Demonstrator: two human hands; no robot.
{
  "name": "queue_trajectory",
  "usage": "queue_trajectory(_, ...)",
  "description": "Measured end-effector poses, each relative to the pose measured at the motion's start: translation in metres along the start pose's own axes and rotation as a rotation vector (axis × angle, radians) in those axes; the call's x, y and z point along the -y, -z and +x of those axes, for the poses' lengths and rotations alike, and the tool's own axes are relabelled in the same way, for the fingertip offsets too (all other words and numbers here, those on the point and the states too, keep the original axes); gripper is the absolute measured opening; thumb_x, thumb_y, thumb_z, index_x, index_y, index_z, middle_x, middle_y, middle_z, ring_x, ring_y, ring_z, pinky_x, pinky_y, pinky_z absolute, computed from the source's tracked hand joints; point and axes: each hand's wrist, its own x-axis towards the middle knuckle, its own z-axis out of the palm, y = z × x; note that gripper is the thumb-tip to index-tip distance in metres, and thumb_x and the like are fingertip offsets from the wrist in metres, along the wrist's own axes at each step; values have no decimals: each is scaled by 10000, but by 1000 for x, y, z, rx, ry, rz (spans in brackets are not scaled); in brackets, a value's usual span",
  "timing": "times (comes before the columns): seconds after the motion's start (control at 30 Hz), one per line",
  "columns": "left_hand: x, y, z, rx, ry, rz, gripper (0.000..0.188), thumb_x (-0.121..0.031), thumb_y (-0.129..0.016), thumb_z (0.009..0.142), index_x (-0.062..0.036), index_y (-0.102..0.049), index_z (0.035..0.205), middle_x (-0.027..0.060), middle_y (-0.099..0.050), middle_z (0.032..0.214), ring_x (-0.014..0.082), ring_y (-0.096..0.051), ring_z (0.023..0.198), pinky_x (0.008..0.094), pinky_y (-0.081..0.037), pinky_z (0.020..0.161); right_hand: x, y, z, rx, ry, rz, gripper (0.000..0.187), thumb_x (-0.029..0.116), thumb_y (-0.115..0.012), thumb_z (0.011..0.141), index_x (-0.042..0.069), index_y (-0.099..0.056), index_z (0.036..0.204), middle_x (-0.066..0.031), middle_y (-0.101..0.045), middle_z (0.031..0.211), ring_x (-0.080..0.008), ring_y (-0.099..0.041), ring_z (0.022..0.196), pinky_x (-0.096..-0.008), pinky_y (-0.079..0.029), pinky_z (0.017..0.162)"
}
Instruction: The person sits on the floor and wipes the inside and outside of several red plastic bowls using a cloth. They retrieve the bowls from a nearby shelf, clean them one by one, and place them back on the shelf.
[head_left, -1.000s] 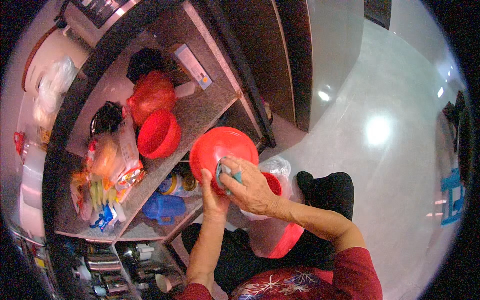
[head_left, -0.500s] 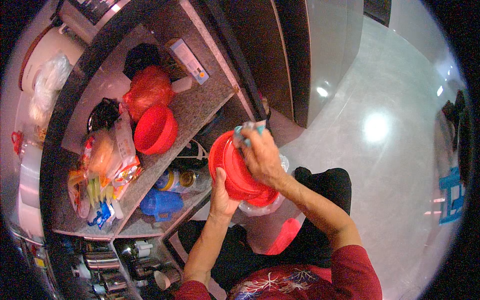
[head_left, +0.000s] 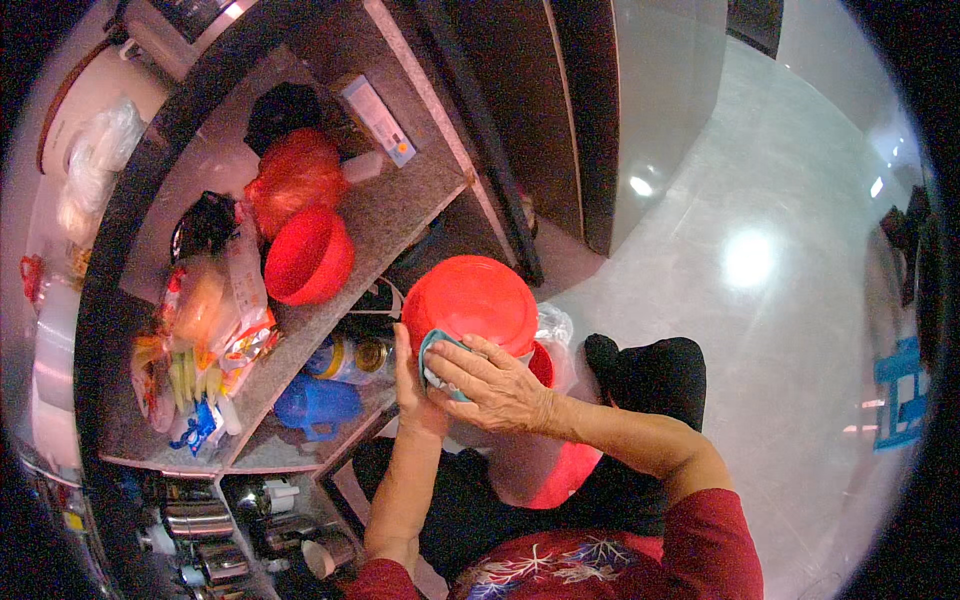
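A round red plastic tub point(head_left: 470, 300) is held up in front of me, its smooth outer side facing me. My left hand point(head_left: 412, 375) grips the tub's near left edge, thumb pointing up along it. My right hand point(head_left: 495, 388) presses a folded blue-green and grey cloth point(head_left: 438, 358) against the tub's near side, close to my left hand. Just behind my right fingers, part of another red plastic piece point(head_left: 541, 366) shows, mostly hidden. A clear plastic bag point(head_left: 556, 332) lies below the tub on the right.
To the left, a stone shelf holds a red bowl point(head_left: 310, 256), a red plastic bag point(head_left: 298, 180), food packets point(head_left: 205, 320) and a small box point(head_left: 378, 120). Beneath are a blue plastic jug point(head_left: 318, 402) and a jar point(head_left: 372, 356). Metal vessels point(head_left: 205, 522) sit lower left. A dark cabinet door point(head_left: 530, 110) stands ahead.
The tub has turned from showing its open inside to showing its outer side. My right hand with the cloth has moved from the tub's far rim to its near side, beside my left hand.
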Motion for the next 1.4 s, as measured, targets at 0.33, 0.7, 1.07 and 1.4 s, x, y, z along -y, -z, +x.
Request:
queue_trajectory(0.33,-1,-2,15,171,-100,-374,659,-470,-535,827,-134,-333,1357,84,-358,1393,299,-333,1279,561,-251,1038,-36,1,-7,-453,-804,317,453,31,-527,722,89,-458,1166,-223,-410,1198,-364,-391,1122,-470,-305,939)
queue_trajectory(0.7,19,17,26,31,21,-139,621,-472,-577,808,-174,-376,1314,84,-396,1359,326,-407,1216,591,-375,942,-77,38,3,-718,-1222,1238,304,106,-633,808,55,-522,1087,-23,-586,836,-106,-546,671,-233,-456,569)
queue_trajectory(1.07,28,-8,6,-136,23,89,529,-460,-572,818,-118,-479,1210,70,-568,1124,231,-549,1012,414,-452,887,-28,22,-16,24,-76,-87,398,157,-550,736,51,-503,1117,-35,-503,739,-189,-555,626,-346,-443,536)
queue_trajectory(1.4,18,1,14,-154,-26,231,420,-265,-546,792,-77,-487,1163,69,-586,1064,197,-596,903,339,-507,756,-26,17,-18,195,-684,885,272,131,-555,828,52,-488,1079,-161,-596,785,-251,-637,710,-371,-489,591)
